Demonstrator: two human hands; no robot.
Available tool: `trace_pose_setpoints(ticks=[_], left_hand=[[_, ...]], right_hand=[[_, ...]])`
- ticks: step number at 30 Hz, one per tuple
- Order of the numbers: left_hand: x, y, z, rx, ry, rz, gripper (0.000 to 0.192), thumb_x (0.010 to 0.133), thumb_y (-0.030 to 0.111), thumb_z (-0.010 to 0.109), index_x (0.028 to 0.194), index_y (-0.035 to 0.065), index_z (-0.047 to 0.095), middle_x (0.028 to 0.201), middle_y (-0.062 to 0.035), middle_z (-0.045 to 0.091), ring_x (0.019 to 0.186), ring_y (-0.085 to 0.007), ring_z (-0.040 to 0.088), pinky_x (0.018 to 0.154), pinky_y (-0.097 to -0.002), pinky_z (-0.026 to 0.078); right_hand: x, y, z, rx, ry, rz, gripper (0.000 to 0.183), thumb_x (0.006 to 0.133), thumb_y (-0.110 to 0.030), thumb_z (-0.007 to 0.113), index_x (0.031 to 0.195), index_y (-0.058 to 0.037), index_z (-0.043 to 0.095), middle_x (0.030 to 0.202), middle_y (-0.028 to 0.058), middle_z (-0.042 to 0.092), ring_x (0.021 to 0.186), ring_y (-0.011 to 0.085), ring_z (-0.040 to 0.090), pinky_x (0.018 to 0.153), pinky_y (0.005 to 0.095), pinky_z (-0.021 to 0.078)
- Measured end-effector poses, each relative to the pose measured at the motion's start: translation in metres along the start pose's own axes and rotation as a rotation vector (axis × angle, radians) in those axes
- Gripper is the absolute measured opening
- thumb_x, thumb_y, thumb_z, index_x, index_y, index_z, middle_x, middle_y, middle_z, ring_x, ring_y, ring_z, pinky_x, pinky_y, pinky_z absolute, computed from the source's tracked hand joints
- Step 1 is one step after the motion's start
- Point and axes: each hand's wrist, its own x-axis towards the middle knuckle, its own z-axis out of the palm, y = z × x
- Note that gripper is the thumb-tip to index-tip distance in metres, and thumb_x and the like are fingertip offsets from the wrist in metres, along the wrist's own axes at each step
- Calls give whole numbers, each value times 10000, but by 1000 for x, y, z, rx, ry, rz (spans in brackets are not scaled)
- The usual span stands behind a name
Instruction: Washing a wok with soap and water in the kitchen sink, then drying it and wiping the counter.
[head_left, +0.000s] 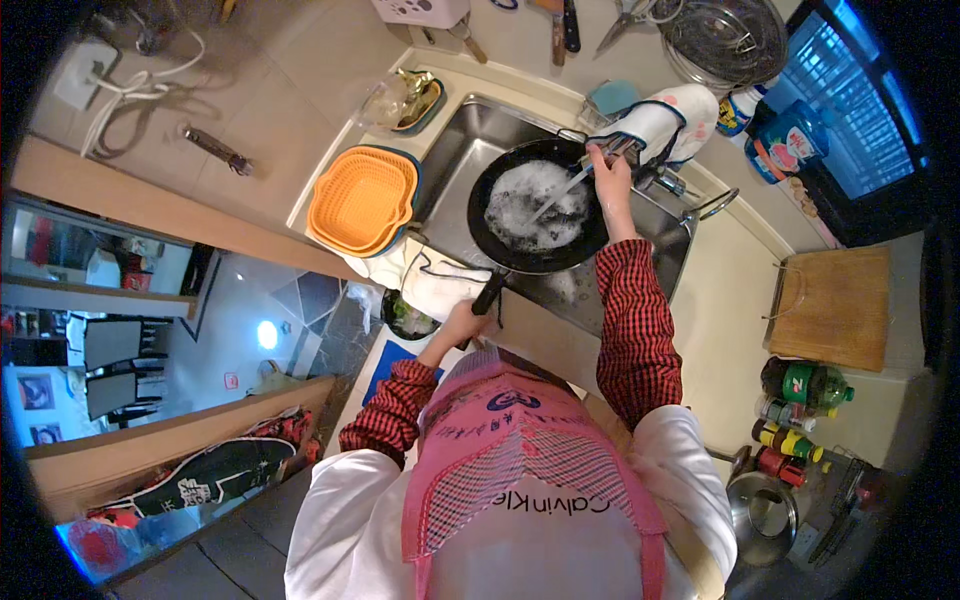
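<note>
A black frying pan (540, 259) rests over the stainless steel sink (469, 124), with white suds and water inside it. My left hand (461, 324) is closed around the pan's handle near the sink's front edge. At the far side, my right hand (613, 184) has its fingers on the metal faucet (616, 148). A stream of water runs from there down into the suds. A white cloth (652, 124) with a dark edge hangs over the faucet behind my right hand. Another white cloth (442, 281) lies beside the pan handle.
Orange plastic baskets (360, 199) stand left of the sink, near a tray with a plastic bag (386, 101). A blue detergent bottle (787, 142) stands at the back right. A wooden cutting board (832, 307), a green soda bottle (802, 382) and a steel pot (761, 514) are along the right counter.
</note>
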Motion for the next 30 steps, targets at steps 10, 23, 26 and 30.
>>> trace_pose_setpoints(ticks=[10,23,26,30], left_hand=[[-7,2,-10,-283,-130,-41,94,702,54,501,629,44,443,488,-22,432,377,-93,408,352,-231,320],[5,-25,-13,-374,-235,-67,41,722,35,494,746,24,463,500,-14,430,369,-80,396,347,-218,313],[4,-23,-13,-388,-217,-68,30,718,31,493,723,19,466,493,-16,421,370,-86,392,347,-222,307],[3,-20,-13,-409,-225,-46,29,697,24,491,680,15,469,486,-15,413,373,-96,386,345,-233,295]], right_hand=[[-9,37,22,-10,-272,76,353,762,-341,562,704,7,562,643,72,566,616,142,513,599,277,391],[-27,22,30,3,-494,231,383,740,-388,569,708,-7,594,672,59,574,625,126,505,607,265,391],[-22,22,35,13,-475,234,381,738,-388,570,712,-8,595,673,61,573,629,127,504,604,266,391],[-21,23,37,19,-469,251,361,739,-383,568,679,-28,593,630,42,556,565,112,481,526,255,379]])
